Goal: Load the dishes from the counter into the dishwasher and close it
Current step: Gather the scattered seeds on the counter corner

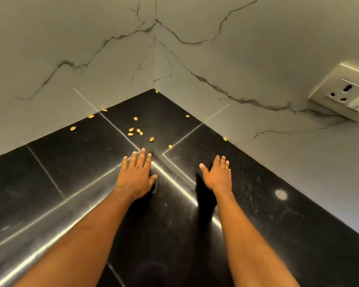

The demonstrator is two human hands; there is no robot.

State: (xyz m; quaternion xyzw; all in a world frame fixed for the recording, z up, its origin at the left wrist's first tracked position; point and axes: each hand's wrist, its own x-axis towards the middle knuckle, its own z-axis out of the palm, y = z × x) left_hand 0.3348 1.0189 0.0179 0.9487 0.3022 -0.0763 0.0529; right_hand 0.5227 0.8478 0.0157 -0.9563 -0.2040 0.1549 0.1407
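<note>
Fingers straight, holding nothing: left hand, right hand | counter | 13 yellow bits | 1 socket

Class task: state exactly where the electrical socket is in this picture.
In the head view, the socket sits at the far right, on the marble wall above the black counter, beyond the right hand.

The left forearm and right forearm run off the bottom edge, the wall socket is cut by the right edge, and the yellow bits on the black counter are too small to identify.
</note>
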